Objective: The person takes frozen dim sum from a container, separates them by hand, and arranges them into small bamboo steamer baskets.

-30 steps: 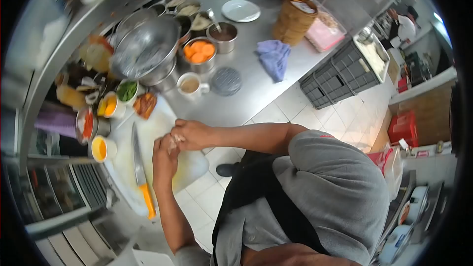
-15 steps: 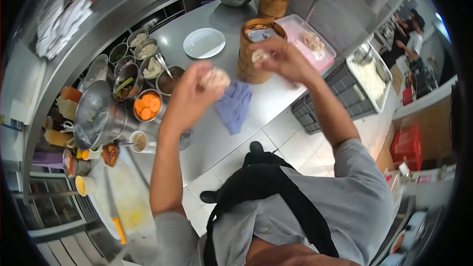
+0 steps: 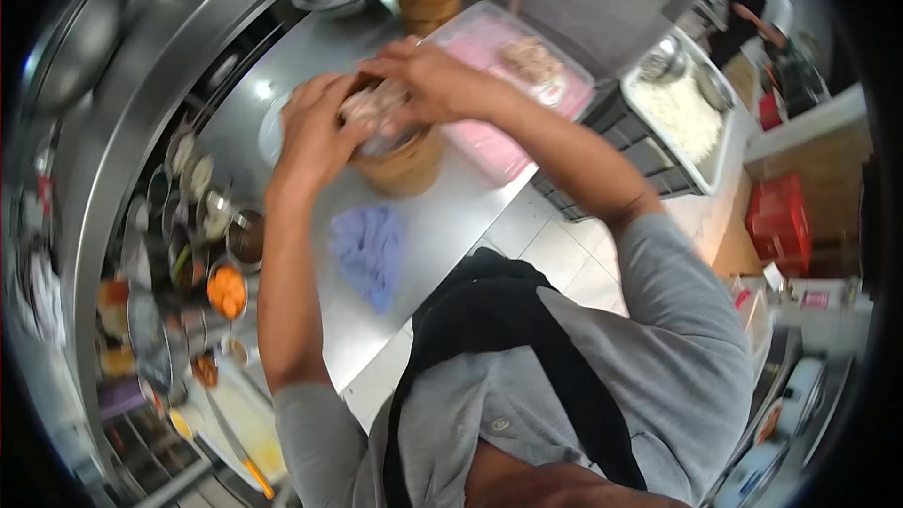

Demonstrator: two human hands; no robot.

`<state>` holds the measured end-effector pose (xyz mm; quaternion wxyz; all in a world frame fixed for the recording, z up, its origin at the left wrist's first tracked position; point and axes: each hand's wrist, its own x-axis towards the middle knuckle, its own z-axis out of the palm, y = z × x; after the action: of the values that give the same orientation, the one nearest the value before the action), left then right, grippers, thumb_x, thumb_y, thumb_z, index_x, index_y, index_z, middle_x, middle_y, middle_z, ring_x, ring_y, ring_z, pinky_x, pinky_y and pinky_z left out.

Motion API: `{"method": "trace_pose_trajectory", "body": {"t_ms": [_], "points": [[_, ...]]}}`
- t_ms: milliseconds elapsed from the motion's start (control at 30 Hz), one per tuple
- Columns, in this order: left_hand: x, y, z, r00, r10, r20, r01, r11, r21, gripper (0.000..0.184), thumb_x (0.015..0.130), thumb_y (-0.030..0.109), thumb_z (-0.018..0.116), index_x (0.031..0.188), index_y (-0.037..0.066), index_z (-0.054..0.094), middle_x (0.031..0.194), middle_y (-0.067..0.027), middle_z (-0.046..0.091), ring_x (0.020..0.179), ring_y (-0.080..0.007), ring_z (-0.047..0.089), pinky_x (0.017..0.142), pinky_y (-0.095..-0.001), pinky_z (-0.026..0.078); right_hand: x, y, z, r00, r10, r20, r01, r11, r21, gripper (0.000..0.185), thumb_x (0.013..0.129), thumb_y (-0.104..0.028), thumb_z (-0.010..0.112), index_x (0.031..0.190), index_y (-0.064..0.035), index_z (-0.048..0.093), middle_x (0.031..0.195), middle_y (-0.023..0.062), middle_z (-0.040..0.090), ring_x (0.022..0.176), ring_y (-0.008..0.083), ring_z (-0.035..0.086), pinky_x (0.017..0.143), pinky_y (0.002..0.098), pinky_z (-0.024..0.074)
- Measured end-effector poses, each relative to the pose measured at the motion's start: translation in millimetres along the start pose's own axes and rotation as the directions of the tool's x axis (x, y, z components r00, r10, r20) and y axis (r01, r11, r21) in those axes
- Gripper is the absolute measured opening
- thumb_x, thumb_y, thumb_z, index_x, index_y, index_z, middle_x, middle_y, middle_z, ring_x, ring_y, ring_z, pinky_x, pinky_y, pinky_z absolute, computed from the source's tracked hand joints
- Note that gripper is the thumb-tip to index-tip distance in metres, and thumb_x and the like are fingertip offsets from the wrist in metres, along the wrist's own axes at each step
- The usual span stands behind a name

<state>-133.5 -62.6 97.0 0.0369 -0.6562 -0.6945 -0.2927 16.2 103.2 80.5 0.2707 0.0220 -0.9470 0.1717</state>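
At eleven o'clock, left hand [image 3: 315, 132] and right hand [image 3: 428, 83] half-curl round a pale food clump [image 3: 374, 109] over a bamboo steamer [image 3: 404, 172]; whether either grip holds it, I can't tell for blur. Slackness could spill pieces towards the blue cloth [image 3: 369, 252], the steamer's six o'clock.

Soft grey fabric shirt [image 3: 658, 348] on the person here, short-sleeved, and look at those creases bunching across the right side! The grey left sleeve [image 3: 320, 433] ends near the elbow, the grey right sleeve [image 3: 673, 268] does likewise, and it's bare from there down to the left hand [image 3: 310, 136] and right hand [image 3: 428, 80]. Over the front, a plain black cloth apron [image 3: 470, 306], with a broad black strap [image 3: 597, 400] slanting across the grey. The collar's open, and there's a small round mark [image 3: 500, 424] on the chest, too small to read!
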Motion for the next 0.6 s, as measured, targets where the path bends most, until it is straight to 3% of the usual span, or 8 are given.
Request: {"method": "trace_pose_trajectory", "body": {"t_ms": [100, 167, 233, 333, 433, 500, 567, 600], "points": [[-15.6, 59.4, -23.6, 0.979, -0.142, -0.148, 0.12, 0.981, -0.152, 0.052, 0.075, 0.01, 0.075, 0.124, 0.001, 0.059, 0.122, -0.0169, 0.06, 0.116, -0.0343, 0.053, 0.102, -0.0412, 0.039, -42.1, -14.2, -35.5, 0.935, 0.319, -0.157, -0.291, 0.94, 0.178, 0.076, 0.074, -0.039, 0.08, 0.135, -0.0041, 0.051, 0.13, 0.0173, 0.054, 0.121, 0.0366, 0.049, 0.103, 0.0437, 0.0409], [-31.3, 91.3, -15.0, 0.978, -0.196, -0.077, 0.148, 0.898, -0.414, 0.048, 0.079, 0.011, 0.074, 0.123, 0.001, 0.059, 0.123, -0.0169, 0.06, 0.114, -0.0321, 0.056, 0.1, -0.039, 0.042, -88.0, 26.9, -42.7, 0.787, 0.593, -0.171, -0.556, 0.801, 0.221, 0.075, 0.074, -0.041, 0.08, 0.133, -0.003, 0.052, 0.132, 0.0201, 0.052, 0.122, 0.0367, 0.05, 0.102, 0.044, 0.0417], [-36.9, 117.6, 9.3, 0.993, -0.104, 0.046, 0.113, 0.861, -0.497, 0.049, 0.08, 0.008, 0.073, 0.126, 0.002, 0.059, 0.127, -0.012, 0.06, 0.113, -0.0225, 0.057, 0.1, -0.035, 0.043, -130.0, 72.7, -35.1, 0.58, 0.778, -0.241, -0.807, 0.588, -0.046, 0.081, 0.069, -0.04, 0.083, 0.133, -0.0002, 0.051, 0.129, 0.0256, 0.052, 0.119, 0.0394, 0.052, 0.101, 0.0459, 0.0426], [-7.6, 135.2, 78.8, 0.976, -0.104, 0.192, 0.211, 0.672, -0.71, 0.05, 0.082, 0.009, 0.072, 0.129, 0.002, 0.056, 0.124, -0.012, 0.061, 0.111, -0.02, 0.058, 0.097, -0.0334, 0.045, -172.8, 136.9, -20.2, 0.606, 0.778, -0.164, -0.773, 0.527, -0.354, 0.088, 0.066, -0.043, 0.083, 0.131, 0.0048, 0.049, 0.127, 0.0288, 0.05, 0.116, 0.0412, 0.053, 0.096, 0.0437, 0.0467], [48.9, 110.5, 174.1, 0.918, -0.301, 0.256, 0.386, 0.539, -0.749, 0.051, 0.086, 0.013, 0.07, 0.131, -0.001, 0.053, 0.121, -0.0126, 0.062, 0.11, -0.0192, 0.059, 0.094, -0.0323, 0.047, -175.5, 158.6, -16.9, 0.648, 0.726, -0.229, -0.754, 0.57, -0.326, 0.09, 0.065, -0.043, 0.083, 0.128, 0.0091, 0.047, 0.12, 0.0288, 0.054, 0.11, 0.0407, 0.056, 0.092, 0.0433, 0.0483], [94.6, 86.2, 224.9, 0.892, -0.407, 0.198, 0.428, 0.618, -0.66, 0.051, 0.087, 0.017, 0.069, 0.131, -0.003, 0.051, 0.118, -0.0134, 0.063, 0.107, -0.0195, 0.059, 0.092, -0.032, 0.048, -179.5, 176.2, -13.4, 0.68, 0.702, -0.212, -0.732, 0.627, -0.267, 0.081, 0.067, -0.036, 0.081, 0.125, 0.009, 0.048, 0.112, 0.0286, 0.058, 0.105, 0.042, 0.058, 0.09, 0.0451, 0.0491], [130.9, 67.4, 260.9, 0.863, -0.462, 0.204, 0.481, 0.631, -0.608, 0.059, 0.087, 0.025, 0.069, 0.134, -0.005, 0.048, 0.133, -0.0234, 0.055, 0.121, -0.0295, 0.055, 0.1, -0.0368, 0.044, -187.4, 193.5, -8.4, 0.731, 0.647, -0.217, -0.682, 0.701, -0.209, 0.08, 0.068, -0.033, 0.08, 0.128, 0.0073, 0.047, 0.111, 0.0314, 0.058, 0.103, 0.044, 0.059, 0.086, 0.0485, 0.0498], [130.9, 51.3, 277.5, 0.828, -0.482, 0.287, 0.558, 0.656, -0.508, 0.055, 0.087, 0.021, 0.069, 0.131, -0.005, 0.049, 0.128, -0.0203, 0.058, 0.115, -0.0265, 0.057, 0.095, -0.0351, 0.047, -189.9, 194.6, -8.7, 0.729, 0.668, -0.151, -0.677, 0.736, -0.017, 0.074, 0.07, -0.031, 0.078, 0.128, 0.0046, 0.049, 0.112, 0.0299, 0.059, 0.106, 0.0437, 0.058, 0.09, 0.0482, 0.0478]]}}
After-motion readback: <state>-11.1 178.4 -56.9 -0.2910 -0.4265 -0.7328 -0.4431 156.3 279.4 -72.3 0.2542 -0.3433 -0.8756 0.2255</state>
